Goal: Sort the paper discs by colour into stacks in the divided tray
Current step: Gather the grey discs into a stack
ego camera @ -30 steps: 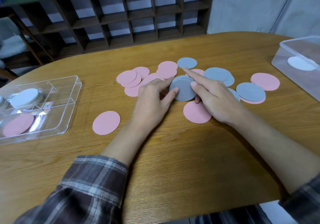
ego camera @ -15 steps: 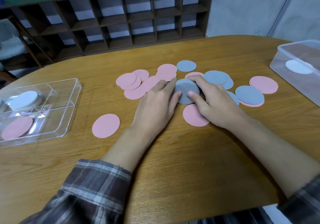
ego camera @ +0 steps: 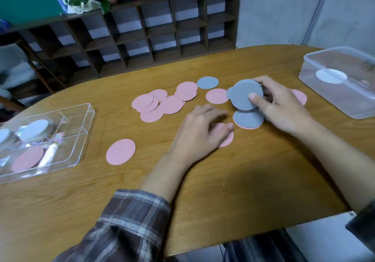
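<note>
My right hand (ego camera: 281, 107) holds a small stack of grey discs (ego camera: 244, 95) tilted up off the table, thumb on its face. Below it a grey disc (ego camera: 247, 118) lies on a pink one. My left hand (ego camera: 199, 135) rests on the table with its fingertips on a pink disc (ego camera: 228, 138). Several pink discs (ego camera: 160, 105) overlap in a loose pile to the left, with a lone grey disc (ego camera: 207, 82) behind. One pink disc (ego camera: 120, 151) lies apart near the divided tray (ego camera: 81, 140), which holds grey stacks (ego camera: 34, 130) and a pink disc (ego camera: 27, 159).
A clear plastic tub (ego camera: 328, 101) with a white disc (ego camera: 330, 76) inside stands at the right table edge. A dark wooden shelf unit (ego camera: 142, 32) runs behind the table. A pink disc (ego camera: 300, 97) peeks out behind my right hand.
My right hand has lifted the grey stack off the table and moved it to the right. My left hand let go of it and dropped onto the pink disc nearer me.
</note>
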Demonstrator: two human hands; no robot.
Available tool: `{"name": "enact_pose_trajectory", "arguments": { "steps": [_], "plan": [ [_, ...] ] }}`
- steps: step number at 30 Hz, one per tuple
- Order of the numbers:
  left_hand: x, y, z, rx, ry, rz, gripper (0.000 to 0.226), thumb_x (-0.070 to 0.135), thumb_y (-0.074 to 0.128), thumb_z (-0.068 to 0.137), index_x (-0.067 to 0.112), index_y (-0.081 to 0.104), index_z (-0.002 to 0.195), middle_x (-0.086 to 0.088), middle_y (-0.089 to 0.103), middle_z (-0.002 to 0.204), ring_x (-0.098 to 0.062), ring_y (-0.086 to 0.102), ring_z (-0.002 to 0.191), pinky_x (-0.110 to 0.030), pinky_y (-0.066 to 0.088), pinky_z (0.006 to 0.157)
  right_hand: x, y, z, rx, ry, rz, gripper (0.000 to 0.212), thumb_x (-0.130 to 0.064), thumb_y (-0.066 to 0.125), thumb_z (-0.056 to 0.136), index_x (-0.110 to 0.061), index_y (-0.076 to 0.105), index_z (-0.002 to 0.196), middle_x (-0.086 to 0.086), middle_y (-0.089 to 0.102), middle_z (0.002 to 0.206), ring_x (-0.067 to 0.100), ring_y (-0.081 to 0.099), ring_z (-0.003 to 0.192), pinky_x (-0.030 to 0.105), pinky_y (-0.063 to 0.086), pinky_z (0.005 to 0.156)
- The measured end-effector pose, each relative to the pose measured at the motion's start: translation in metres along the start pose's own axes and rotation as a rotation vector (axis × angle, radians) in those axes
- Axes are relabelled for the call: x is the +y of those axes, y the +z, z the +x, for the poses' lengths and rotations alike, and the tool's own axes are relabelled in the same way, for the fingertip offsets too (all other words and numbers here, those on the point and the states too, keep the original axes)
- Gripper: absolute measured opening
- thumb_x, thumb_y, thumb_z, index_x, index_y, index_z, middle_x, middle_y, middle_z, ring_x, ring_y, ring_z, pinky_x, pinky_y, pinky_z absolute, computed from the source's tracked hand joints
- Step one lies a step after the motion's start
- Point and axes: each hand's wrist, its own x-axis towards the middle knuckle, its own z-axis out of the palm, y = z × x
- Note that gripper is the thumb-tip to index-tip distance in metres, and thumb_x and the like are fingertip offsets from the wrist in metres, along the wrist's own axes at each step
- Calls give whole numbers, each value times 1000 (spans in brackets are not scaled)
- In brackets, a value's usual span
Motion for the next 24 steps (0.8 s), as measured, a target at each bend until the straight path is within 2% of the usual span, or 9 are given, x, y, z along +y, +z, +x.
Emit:
{"name": "enact_pose_trajectory", "arguments": {
  "steps": [3, 7, 10, 16, 19, 24],
  "plan": [
    [12, 12, 7, -44, 44, 24, 45, 49, 72, 92, 21, 73, 128, 10, 70, 125, -14, 60, 120, -43, 49, 100, 13, -17, -6, 21, 15, -24, 20, -27, 58, 102, -35, 59, 121, 1, 73, 109, 28, 66, 100, 48, 54, 94],
    [20, 24, 23, -81, 73, 44, 51, 50, 76, 89, 19, 72, 129, 8, 69, 136, -12, 58, 130, -41, 48, 107, 29, -27, -10, 135, 13, 17, 22, -37, 56, 97, -40, 59, 119, -5, 72, 104, 30, 65, 88, 57, 54, 87],
    [25, 30, 33, -115, 101, 42, 45, 48, 76, 90, 18, 74, 124, 7, 73, 128, -14, 64, 121, -42, 52, 100, 34, -29, -6, 196, 34, 62, 21, -33, 56, 99, -37, 58, 120, -13, 70, 104, 29, 60, 80, 56, 54, 85],
    [19, 25, 30, -96, 111, 75, 34, 45, 74, 91, 19, 80, 112, 6, 76, 122, -12, 68, 116, -40, 56, 93, 40, -23, 3, 193, 33, 6, 21, -28, 58, 102, -34, 58, 122, -6, 70, 103, 23, 61, 79, 51, 55, 82],
    [20, 18, 28, -105, 130, 42, 28, 41, 61, 100, 20, 79, 104, 8, 78, 109, -13, 69, 105, -41, 55, 88, 40, -20, 2, 181, 31, -9, 22, -26, 59, 101, -33, 58, 122, -2, 70, 102, 25, 61, 78, 51, 55, 82],
    [21, 18, 28, 9, 133, 88, 33, 32, 45, 110, 25, 78, 112, 9, 72, 93, -18, 53, 87, -36, 47, 80, 38, -18, 2, 165, 9, 2, 23, -29, 59, 97, -36, 60, 119, -6, 73, 101, 30, 63, 80, 56, 54, 82]
  ]
}}
